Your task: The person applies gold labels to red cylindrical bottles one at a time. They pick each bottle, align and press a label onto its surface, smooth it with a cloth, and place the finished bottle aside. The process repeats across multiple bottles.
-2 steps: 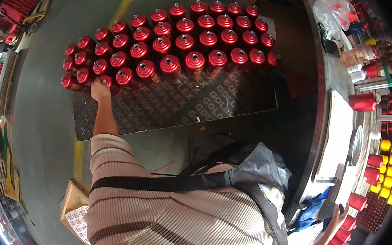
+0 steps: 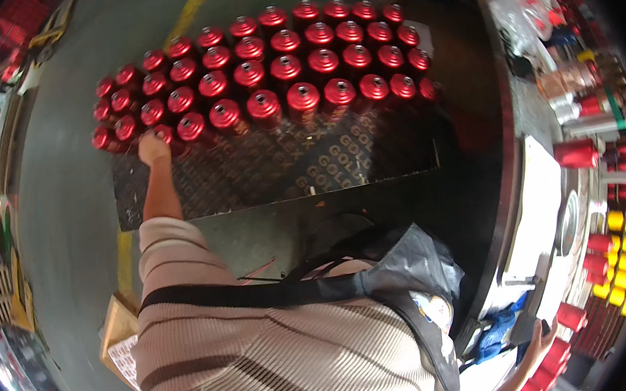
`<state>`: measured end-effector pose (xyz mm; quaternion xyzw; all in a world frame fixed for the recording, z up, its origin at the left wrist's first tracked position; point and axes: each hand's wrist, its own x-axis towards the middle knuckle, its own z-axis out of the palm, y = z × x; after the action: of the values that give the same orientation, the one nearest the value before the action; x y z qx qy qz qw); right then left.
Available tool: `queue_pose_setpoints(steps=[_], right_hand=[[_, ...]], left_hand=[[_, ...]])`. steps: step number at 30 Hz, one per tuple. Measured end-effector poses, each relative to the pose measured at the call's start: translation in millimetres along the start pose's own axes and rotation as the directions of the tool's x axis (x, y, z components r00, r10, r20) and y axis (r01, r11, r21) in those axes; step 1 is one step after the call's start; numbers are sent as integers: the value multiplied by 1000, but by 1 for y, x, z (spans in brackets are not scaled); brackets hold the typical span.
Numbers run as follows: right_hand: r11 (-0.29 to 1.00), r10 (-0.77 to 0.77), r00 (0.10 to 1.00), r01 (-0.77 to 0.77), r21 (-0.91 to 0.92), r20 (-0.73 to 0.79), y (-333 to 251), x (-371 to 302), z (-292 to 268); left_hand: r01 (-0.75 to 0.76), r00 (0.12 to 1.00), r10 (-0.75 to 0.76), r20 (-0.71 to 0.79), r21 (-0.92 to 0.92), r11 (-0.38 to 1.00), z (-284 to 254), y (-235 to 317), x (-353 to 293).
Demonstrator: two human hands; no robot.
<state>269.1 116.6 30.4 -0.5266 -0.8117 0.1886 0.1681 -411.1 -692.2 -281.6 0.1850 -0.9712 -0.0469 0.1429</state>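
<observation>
My left hand [image 2: 152,148] reaches forward to the near left of the rows. Its fingers are curled at the top of a red metal canister [image 2: 165,133] in the front row, and the hand hides part of that canister. Several matching canisters, such as the red canister [image 2: 263,107], stand upright in close rows on a dark printed board [image 2: 251,179]. Each has a rounded shoulder and a small metal neck. At the lower right, my right hand [image 2: 540,343] is held over the workbench with its fingers apart. It is near a row of red canisters [image 2: 553,359] and holds nothing visible.
A long workbench [image 2: 544,173] runs down the right side, with plastic bags [image 2: 521,6] at its far end and a blue cloth [image 2: 498,336] near me. Yellow canisters [image 2: 621,260] stand beyond it. A wooden box [image 2: 118,329] is at my lower left.
The view has shifted slightly, so the rows appear a little further left. My left hand has drawn slightly left and back relative to the canister. My right hand remains by the bench.
</observation>
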Motion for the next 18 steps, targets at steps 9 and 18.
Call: queue_pose_setpoints(steps=[9,18], right_hand=[[972,110,982,-75,222,-151,-67,-60,23],[872,481,764,-367,324,-430,13,-149,17]], left_hand=[[-277,930,353,-100,441,854,-15,-11,-19],[-406,759,642,-104,-848,342,-87,394,-116]])
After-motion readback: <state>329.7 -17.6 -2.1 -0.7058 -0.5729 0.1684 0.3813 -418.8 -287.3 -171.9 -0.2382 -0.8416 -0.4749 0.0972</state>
